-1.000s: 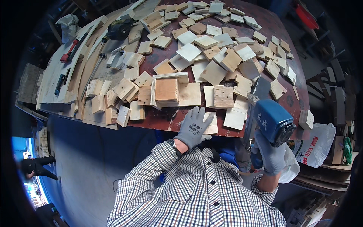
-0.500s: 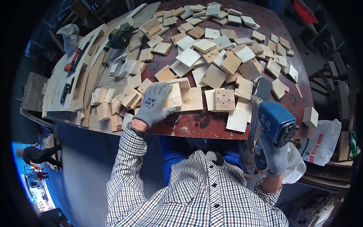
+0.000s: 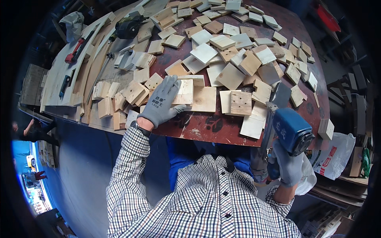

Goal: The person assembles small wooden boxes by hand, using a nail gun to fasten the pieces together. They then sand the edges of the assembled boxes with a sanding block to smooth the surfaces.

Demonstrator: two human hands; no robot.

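Note:
My left hand (image 3: 162, 101), in a grey glove, lies over the left end of a small wooden block (image 3: 185, 93). Its fingers reach along the far side, and the thumb is against the near side. The block sits on a flat wooden board (image 3: 205, 100) near the table's front edge, with another upright piece behind it. My right hand (image 3: 288, 163), also gloved, is wrapped round the handle of a blue nail gun (image 3: 292, 127) at the table's right front edge. A wooden piece with dark holes (image 3: 241, 103) lies between the two hands.
Many loose wooden pieces (image 3: 232, 76) cover the dark red table (image 3: 198, 129). Long boards, a black tool (image 3: 129, 27) and a red-handled tool (image 3: 73, 55) are on the left. A white plastic bag (image 3: 335, 154) hangs at the right. Another person (image 3: 37, 133) stands far left.
The view has shifted slightly. My left hand has slid a little leftward on the block, fingers straighter. My right hand still holds the nail gun in about the same place.

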